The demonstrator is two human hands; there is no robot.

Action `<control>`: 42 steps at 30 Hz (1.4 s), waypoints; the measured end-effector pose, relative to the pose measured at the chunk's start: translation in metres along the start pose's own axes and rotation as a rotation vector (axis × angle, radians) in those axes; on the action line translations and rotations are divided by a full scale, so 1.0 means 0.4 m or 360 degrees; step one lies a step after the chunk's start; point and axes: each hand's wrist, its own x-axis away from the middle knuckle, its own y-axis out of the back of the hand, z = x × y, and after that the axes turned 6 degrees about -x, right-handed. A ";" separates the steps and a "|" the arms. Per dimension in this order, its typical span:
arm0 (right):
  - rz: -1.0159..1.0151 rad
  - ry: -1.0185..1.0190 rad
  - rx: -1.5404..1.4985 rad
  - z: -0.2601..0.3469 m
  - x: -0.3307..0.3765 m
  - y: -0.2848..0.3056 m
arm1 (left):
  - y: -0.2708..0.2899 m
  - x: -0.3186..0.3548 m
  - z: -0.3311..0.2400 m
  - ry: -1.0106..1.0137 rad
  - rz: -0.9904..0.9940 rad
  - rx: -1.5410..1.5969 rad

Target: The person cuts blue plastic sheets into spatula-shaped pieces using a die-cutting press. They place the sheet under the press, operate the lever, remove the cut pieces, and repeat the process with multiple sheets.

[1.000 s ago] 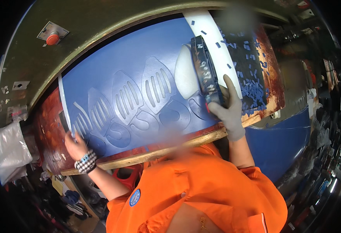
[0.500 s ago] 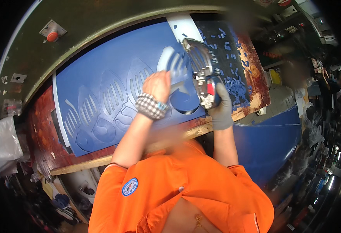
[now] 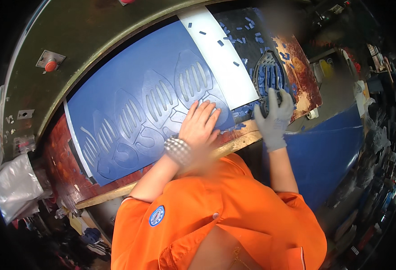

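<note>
Your bare left hand (image 3: 201,126) lay spread, pinning the blue sheet (image 3: 130,85); your gloved right hand (image 3: 273,118), fingers apart, steadied the die (image 3: 270,74).

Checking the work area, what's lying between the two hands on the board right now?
In the head view, between the left hand and the gloved right hand lie small blue offcut scraps and the white strip's lower corner, on the board.

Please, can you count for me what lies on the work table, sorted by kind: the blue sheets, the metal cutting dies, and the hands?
Blue sheet with shoe-sole cutouts: 1
Metal cutting die: 1
Hands: 2, bare left hand flat on the sheet, gloved right hand at the die
Total: 4
</note>
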 end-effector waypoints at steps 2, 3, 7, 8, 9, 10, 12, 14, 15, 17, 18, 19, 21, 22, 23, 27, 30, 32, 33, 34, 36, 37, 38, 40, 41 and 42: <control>-0.0040 0.0014 -0.0418 0.067 0.022 -0.002 | -0.025 -0.013 -0.006 0.0023 -0.0037 -0.0013; -0.0089 0.0000 -0.0576 0.105 0.035 -0.008 | -0.033 -0.018 -0.004 0.0022 -0.0078 0.0014; 0.0428 -0.1237 -0.1726 0.210 0.067 -0.035 | -0.031 -0.044 0.008 0.0408 -0.0371 0.0430; 0.0412 -0.1212 -0.1828 0.217 0.067 -0.044 | -0.029 -0.053 0.008 0.0628 -0.0398 0.0616; 0.0484 -0.1269 -0.1884 0.220 0.067 -0.052 | -0.026 -0.065 0.015 0.0733 -0.0356 0.0642; 0.0575 -0.1359 -0.1908 0.221 0.067 -0.059 | -0.027 -0.079 0.020 0.0955 -0.0358 0.0825; 0.0863 -0.1343 -0.1977 0.215 0.065 -0.072 | -0.019 -0.104 0.061 0.1245 -0.0532 0.1212; 0.0867 -0.1353 -0.2152 0.211 0.069 -0.081 | 0.012 -0.133 0.160 0.1681 -0.1169 0.2073; 0.0934 -0.1357 -0.2206 0.212 0.071 -0.085 | 0.037 -0.138 0.212 0.1713 -0.1269 0.2040; 0.0878 -0.1456 -0.2160 0.212 0.073 -0.089 | 0.120 -0.130 0.328 0.1748 -0.1646 0.1903; 0.0885 -0.1530 -0.2129 0.210 0.073 -0.089 | 0.184 -0.122 0.391 0.1816 -0.1897 0.1822; 0.0885 -0.1481 -0.2042 0.206 0.073 -0.086 | 0.270 -0.111 0.453 0.1501 -0.1998 0.1842; 0.0790 -0.1289 -0.2158 0.196 0.071 -0.075 | 0.396 -0.087 0.520 0.1253 -0.1985 0.1610; 0.0752 -0.1203 -0.2205 0.197 0.075 -0.066 | 0.448 -0.070 0.532 0.1146 -0.1839 0.1348; 0.0910 -0.0986 -0.1990 0.184 0.074 -0.053 | 0.470 -0.056 0.529 0.1199 -0.1738 0.1250; 0.1293 -0.1544 -0.3295 0.219 0.113 -0.010 | 0.392 0.025 0.378 0.0985 -0.0978 -0.0079; 0.1766 -0.1569 -0.3843 0.298 0.130 -0.032 | 0.194 0.113 0.175 0.0481 -0.0379 0.0135; 0.1696 -0.1724 -0.3962 0.337 0.132 -0.053 | 0.093 0.142 0.083 0.0260 -0.0262 0.0271; 0.1665 -0.1791 -0.4018 0.353 0.129 -0.063 | 0.065 0.152 0.047 0.0466 -0.0319 0.0301; 0.1664 -0.1821 -0.4133 0.367 0.125 -0.072 | 0.052 0.150 0.044 0.0596 -0.0373 0.0348; 0.1819 -0.1465 -0.3672 0.390 0.123 -0.076 | 0.064 0.135 0.072 0.0930 -0.0451 0.0655; 0.1619 -0.1448 -0.3699 0.395 0.126 -0.070 | 0.084 0.128 0.098 0.1732 -0.0497 0.0834; 0.1444 -0.1395 -0.3733 0.401 0.125 -0.067 | 0.109 0.110 0.148 0.2031 -0.1172 0.1045; 0.1364 -0.1517 -0.3325 0.405 0.126 -0.055 | 0.210 0.106 0.273 0.1859 -0.1695 0.1846; 0.1343 -0.1411 -0.3316 0.403 0.125 -0.052 | 0.236 0.101 0.304 0.1855 -0.1796 0.1776; 0.1285 -0.1313 -0.3339 0.402 0.127 -0.051 | 0.265 0.096 0.341 0.1802 -0.2002 0.1741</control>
